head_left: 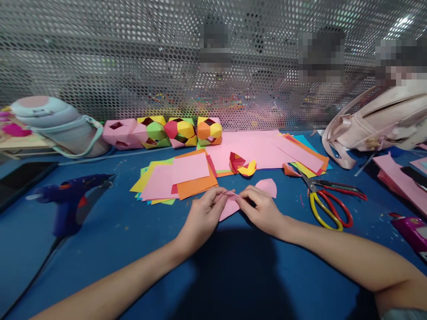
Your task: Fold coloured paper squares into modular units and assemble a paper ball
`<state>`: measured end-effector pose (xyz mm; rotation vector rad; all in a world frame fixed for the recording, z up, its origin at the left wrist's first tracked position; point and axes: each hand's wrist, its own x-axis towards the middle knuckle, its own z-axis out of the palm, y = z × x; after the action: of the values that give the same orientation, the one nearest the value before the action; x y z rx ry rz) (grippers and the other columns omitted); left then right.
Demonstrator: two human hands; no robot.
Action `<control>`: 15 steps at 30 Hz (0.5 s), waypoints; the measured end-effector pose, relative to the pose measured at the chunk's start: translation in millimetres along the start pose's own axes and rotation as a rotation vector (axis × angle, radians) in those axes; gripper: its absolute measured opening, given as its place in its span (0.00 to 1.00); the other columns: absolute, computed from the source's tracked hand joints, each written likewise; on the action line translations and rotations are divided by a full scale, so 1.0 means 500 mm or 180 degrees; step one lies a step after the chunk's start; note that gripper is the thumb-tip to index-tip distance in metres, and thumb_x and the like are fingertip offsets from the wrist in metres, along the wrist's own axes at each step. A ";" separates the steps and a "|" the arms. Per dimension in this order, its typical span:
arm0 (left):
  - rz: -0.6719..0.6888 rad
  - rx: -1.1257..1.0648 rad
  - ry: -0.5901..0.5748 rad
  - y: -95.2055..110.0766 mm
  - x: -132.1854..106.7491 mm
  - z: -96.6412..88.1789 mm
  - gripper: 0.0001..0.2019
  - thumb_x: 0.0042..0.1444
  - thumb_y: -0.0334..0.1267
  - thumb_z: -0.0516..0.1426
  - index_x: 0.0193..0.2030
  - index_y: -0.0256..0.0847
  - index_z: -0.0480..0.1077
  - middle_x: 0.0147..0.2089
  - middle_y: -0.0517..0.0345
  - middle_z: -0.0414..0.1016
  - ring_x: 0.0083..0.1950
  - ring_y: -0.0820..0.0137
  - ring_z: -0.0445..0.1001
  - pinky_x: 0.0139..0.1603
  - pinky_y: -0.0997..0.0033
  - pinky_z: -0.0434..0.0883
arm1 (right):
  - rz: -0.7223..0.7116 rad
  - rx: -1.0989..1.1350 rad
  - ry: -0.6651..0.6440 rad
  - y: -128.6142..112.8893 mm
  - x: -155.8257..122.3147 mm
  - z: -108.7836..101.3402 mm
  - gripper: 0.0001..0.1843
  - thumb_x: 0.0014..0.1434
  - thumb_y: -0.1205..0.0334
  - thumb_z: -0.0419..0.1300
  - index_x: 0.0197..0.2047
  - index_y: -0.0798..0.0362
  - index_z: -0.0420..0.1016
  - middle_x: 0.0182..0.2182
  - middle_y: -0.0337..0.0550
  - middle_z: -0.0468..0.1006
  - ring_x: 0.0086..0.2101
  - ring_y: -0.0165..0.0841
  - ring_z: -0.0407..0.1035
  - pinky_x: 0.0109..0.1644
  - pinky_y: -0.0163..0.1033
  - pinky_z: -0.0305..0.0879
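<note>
My left hand (207,212) and my right hand (262,209) meet over a blue table (133,240), both pinching a small pink paper piece (229,207) between fingertips. The paper folds down between the hands. Just behind my right hand lies a pink rounded paper cutout (267,186). A stack of coloured paper squares (180,178), pink on top, lies just beyond my left hand.
Folded paper balls (167,131) line the perforated metal screen. A blue glue gun (70,198) lies left, yellow and red scissors (328,202) right, a pink glue gun (412,229) far right. Pink sheets (256,151), a small folded piece (242,164), a bottle (56,124) and a bag (376,120) stand behind.
</note>
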<state>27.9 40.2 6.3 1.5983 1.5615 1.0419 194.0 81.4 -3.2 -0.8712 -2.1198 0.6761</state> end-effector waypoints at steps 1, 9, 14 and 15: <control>-0.0031 0.0004 -0.0038 0.000 -0.001 0.001 0.11 0.59 0.42 0.50 0.41 0.39 0.68 0.31 0.60 0.76 0.29 0.72 0.72 0.29 0.76 0.67 | -0.0050 -0.0015 0.0051 0.001 0.000 0.000 0.09 0.61 0.64 0.53 0.31 0.55 0.70 0.25 0.41 0.69 0.28 0.29 0.64 0.33 0.36 0.61; 0.0347 0.0179 -0.0198 -0.013 0.003 0.003 0.12 0.57 0.41 0.53 0.45 0.41 0.70 0.42 0.57 0.80 0.41 0.68 0.78 0.41 0.73 0.73 | -0.0614 -0.0443 0.0007 0.012 -0.003 -0.002 0.12 0.62 0.66 0.52 0.29 0.56 0.72 0.24 0.42 0.72 0.27 0.30 0.65 0.33 0.36 0.61; 0.0801 0.0344 -0.0218 -0.022 0.005 0.003 0.14 0.58 0.40 0.51 0.40 0.40 0.77 0.43 0.56 0.80 0.43 0.65 0.79 0.48 0.68 0.73 | -0.0776 -0.0529 -0.0015 0.014 -0.005 -0.001 0.13 0.63 0.66 0.51 0.30 0.58 0.73 0.24 0.43 0.73 0.27 0.30 0.65 0.33 0.36 0.61; 0.0845 0.0352 -0.0208 -0.022 0.005 0.003 0.14 0.58 0.40 0.51 0.40 0.40 0.77 0.43 0.56 0.80 0.42 0.64 0.79 0.48 0.68 0.74 | -0.0798 -0.0535 -0.0010 0.014 -0.004 -0.001 0.13 0.63 0.66 0.51 0.30 0.58 0.73 0.24 0.43 0.73 0.27 0.30 0.65 0.33 0.36 0.61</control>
<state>23.9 43.7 -3.9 1.9363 1.4112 1.0432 198.1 84.2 -8.4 -0.6747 -2.2637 0.3747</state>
